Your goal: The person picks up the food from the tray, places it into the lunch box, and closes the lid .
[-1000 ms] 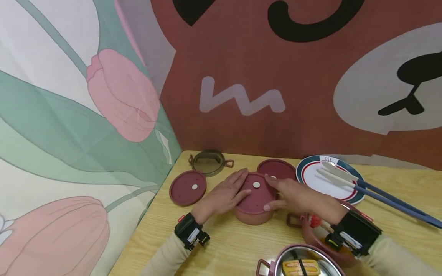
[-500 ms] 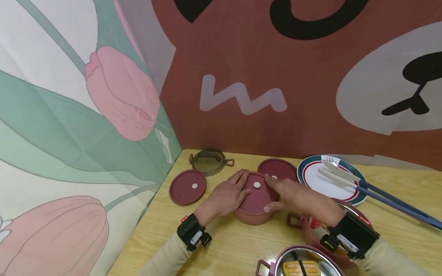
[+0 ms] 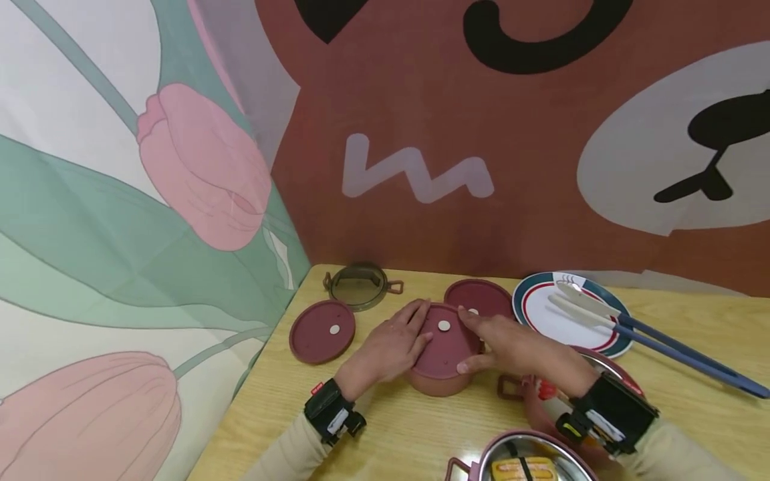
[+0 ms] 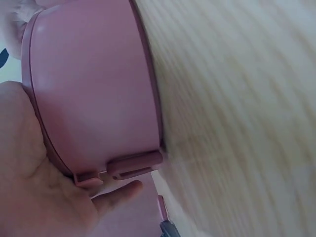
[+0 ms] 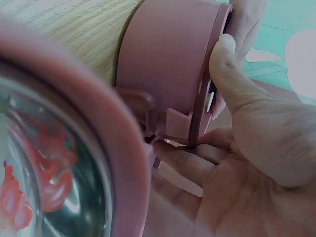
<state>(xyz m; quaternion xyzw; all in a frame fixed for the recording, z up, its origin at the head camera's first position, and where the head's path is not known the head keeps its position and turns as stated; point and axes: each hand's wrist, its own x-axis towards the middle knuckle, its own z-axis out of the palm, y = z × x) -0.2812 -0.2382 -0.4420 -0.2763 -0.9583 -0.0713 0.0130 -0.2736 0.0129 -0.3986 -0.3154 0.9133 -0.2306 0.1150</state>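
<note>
Holding lidded pot [image 3: 444,361] in left grip [image 3: 388,344] and right grip [image 3: 505,342]; crowded on bench [image 3: 385,441] by plate [image 3: 540,306], open pot [image 3: 539,415] beneath right forearm [image 3: 568,371].

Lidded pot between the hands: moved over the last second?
No. Judged in the head view against the loose lid at left and the plate, the lidded pot shows no visible shift in any direction.

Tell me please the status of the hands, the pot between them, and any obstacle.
Left hand on lid, right hand gripping its edge. Lid on pot. Possible obstacle: open pot under right forearm.
</note>
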